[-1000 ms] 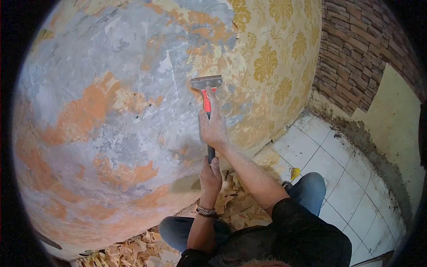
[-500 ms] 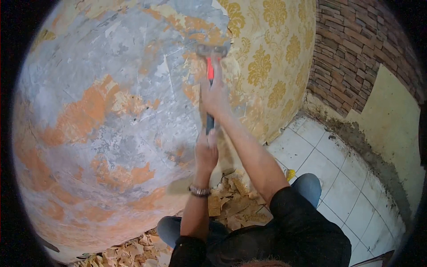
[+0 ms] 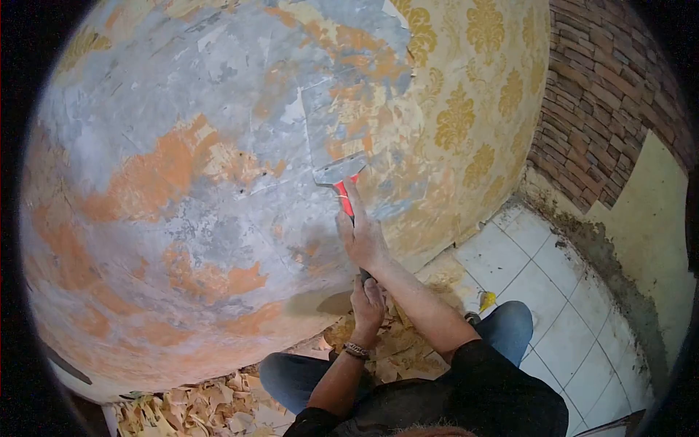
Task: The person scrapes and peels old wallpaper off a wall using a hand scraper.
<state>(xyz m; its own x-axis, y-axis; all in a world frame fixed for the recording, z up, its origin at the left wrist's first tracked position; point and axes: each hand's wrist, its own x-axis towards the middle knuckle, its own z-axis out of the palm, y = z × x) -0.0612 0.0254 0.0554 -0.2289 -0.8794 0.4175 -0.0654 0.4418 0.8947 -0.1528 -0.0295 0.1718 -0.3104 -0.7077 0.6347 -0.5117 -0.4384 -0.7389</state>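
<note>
A scraper (image 3: 341, 173) with a wide metal head and a red and black handle lies against the wall (image 3: 211, 146), where patches of grey, orange and cream show. My right hand (image 3: 363, 237) is wrapped round the upper handle, a finger stretched along the red part toward the head. Lower down, my left hand (image 3: 368, 306), with a bracelet at its wrist, closes round the handle's end. Right of the scraper, yellow patterned wallpaper (image 3: 466, 109) still covers the wall, its edge torn.
Scraps of torn paper (image 3: 211, 408) are heaped along the wall's foot and between my knees. White floor tiles (image 3: 568, 306) spread to the right, with a small yellow object (image 3: 487, 299) near my knee. Brick-patterned covering (image 3: 597, 95) is on the adjoining wall.
Both hands and the scraper have moved down the wall, toward my body. The scraper's head is now tilted, and my left arm has shifted slightly right.
</note>
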